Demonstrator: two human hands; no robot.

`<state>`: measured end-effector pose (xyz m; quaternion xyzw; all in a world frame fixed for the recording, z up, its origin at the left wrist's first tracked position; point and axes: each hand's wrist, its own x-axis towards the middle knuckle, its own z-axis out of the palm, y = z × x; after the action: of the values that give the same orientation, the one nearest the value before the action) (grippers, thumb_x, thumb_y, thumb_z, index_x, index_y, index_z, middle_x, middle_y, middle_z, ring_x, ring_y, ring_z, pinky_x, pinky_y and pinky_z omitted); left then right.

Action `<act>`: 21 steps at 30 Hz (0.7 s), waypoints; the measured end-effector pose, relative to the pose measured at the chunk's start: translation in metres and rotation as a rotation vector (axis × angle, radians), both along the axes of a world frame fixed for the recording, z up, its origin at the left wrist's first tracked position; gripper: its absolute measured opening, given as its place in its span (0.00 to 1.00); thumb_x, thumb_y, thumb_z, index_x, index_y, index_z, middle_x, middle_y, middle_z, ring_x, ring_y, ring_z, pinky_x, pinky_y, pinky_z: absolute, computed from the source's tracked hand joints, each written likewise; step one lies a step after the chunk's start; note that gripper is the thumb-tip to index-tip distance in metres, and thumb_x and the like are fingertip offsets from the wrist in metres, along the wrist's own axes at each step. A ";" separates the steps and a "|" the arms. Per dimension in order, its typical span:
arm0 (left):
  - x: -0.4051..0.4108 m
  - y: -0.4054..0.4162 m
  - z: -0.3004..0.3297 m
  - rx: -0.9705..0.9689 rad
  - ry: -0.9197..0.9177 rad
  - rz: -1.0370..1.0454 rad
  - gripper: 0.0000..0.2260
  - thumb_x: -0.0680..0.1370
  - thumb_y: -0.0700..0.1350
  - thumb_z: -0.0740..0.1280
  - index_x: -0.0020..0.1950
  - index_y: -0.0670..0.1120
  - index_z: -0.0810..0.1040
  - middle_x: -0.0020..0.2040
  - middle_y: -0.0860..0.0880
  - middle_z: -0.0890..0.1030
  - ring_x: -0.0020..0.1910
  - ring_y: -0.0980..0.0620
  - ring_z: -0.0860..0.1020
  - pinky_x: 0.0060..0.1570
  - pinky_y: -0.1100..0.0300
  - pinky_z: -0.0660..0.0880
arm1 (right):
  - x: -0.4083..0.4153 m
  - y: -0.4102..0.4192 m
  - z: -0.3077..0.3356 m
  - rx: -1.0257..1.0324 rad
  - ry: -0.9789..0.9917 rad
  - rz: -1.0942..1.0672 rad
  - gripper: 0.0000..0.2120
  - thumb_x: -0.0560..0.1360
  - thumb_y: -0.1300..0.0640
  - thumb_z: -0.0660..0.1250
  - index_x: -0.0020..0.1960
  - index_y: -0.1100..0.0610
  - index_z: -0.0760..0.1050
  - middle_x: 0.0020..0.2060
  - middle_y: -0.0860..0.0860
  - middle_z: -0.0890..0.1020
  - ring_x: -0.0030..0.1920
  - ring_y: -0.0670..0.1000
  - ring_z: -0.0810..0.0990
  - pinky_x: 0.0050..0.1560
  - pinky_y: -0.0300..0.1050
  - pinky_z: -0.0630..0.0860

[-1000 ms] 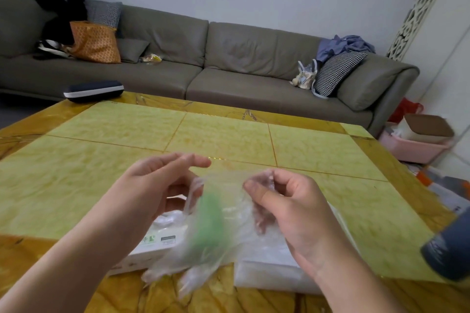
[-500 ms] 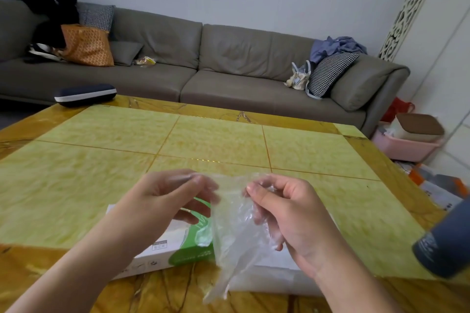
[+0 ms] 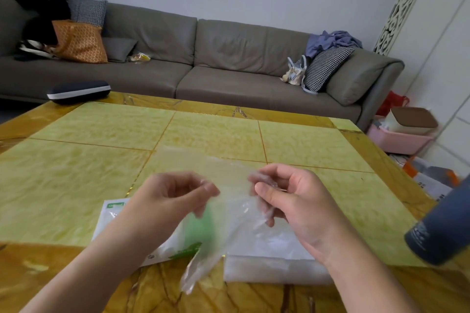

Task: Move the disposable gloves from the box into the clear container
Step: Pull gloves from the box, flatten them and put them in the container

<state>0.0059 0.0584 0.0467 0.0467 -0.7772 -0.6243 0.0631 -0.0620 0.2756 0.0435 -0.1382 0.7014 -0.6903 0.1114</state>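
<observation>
Both hands hold one clear glove above the table's near edge.

My left hand (image 3: 175,195) and right hand (image 3: 292,201) each pinch the top of the thin disposable glove (image 3: 229,211), stretched between them, its tail hanging over the white-green box (image 3: 114,213), which lies flat below. The clear container (image 3: 274,267) sits just right of the box at the near edge. The far half of the yellow table (image 3: 203,132) is bare; a dark case (image 3: 78,91) sits at the far-left edge, a dark bottle (image 3: 442,229) at right.
</observation>
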 end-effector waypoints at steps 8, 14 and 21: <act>0.002 0.002 0.001 0.015 -0.008 0.007 0.08 0.76 0.53 0.72 0.44 0.49 0.86 0.28 0.47 0.72 0.26 0.50 0.66 0.30 0.59 0.64 | -0.003 0.025 0.007 0.332 0.099 0.096 0.11 0.75 0.63 0.77 0.56 0.53 0.85 0.48 0.52 0.88 0.49 0.51 0.87 0.50 0.47 0.84; 0.003 0.007 0.002 -0.166 0.008 0.007 0.10 0.73 0.58 0.74 0.43 0.52 0.86 0.29 0.55 0.75 0.27 0.54 0.65 0.27 0.63 0.62 | -0.002 0.017 -0.001 0.123 0.052 -0.134 0.09 0.84 0.62 0.66 0.47 0.63 0.83 0.32 0.57 0.80 0.27 0.55 0.75 0.27 0.49 0.76; 0.001 0.006 0.002 0.010 -0.007 0.050 0.13 0.73 0.56 0.73 0.41 0.47 0.85 0.30 0.45 0.73 0.29 0.50 0.68 0.35 0.55 0.68 | -0.005 0.034 -0.003 0.223 0.060 -0.276 0.15 0.86 0.51 0.64 0.46 0.57 0.83 0.28 0.51 0.76 0.27 0.51 0.69 0.23 0.40 0.61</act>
<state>0.0068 0.0640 0.0490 0.0686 -0.7727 -0.6264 0.0759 -0.0667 0.3097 0.0407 -0.0482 0.7889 -0.6125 0.0092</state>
